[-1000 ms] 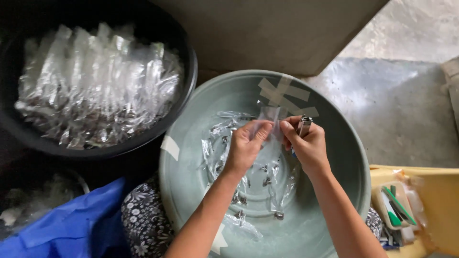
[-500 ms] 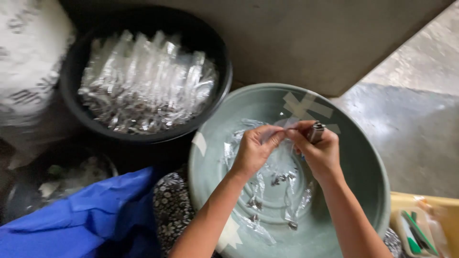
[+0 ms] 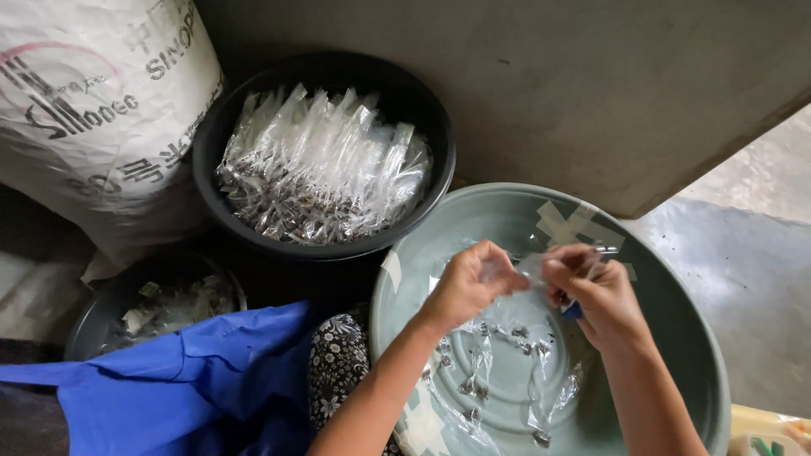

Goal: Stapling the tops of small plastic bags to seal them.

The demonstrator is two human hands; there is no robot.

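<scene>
My left hand point(image 3: 471, 284) and my right hand point(image 3: 595, 293) meet over a grey-green basin point(image 3: 676, 304), both pinching a small clear plastic bag point(image 3: 530, 268) between their fingertips. My right hand also grips a small metal and blue tool point(image 3: 574, 309), mostly hidden under the fingers. Beneath the hands, several clear bags point(image 3: 498, 363) with small dark metal parts lie in the basin's bottom. The basin's inner wall carries strips of pale tape point(image 3: 564, 225).
A black tub point(image 3: 427, 127) packed with several filled clear bags point(image 3: 325, 169) stands to the upper left of the basin. A white printed sack point(image 3: 93, 110) leans at far left. Blue cloth point(image 3: 177, 371) covers my lap beside a dark bowl point(image 3: 93, 325). Concrete floor point(image 3: 760, 279) lies right.
The view has swung left and up, bringing the white sack into sight. My hands stay together on the clear bag, lower in the basin, and the tool is more hidden.
</scene>
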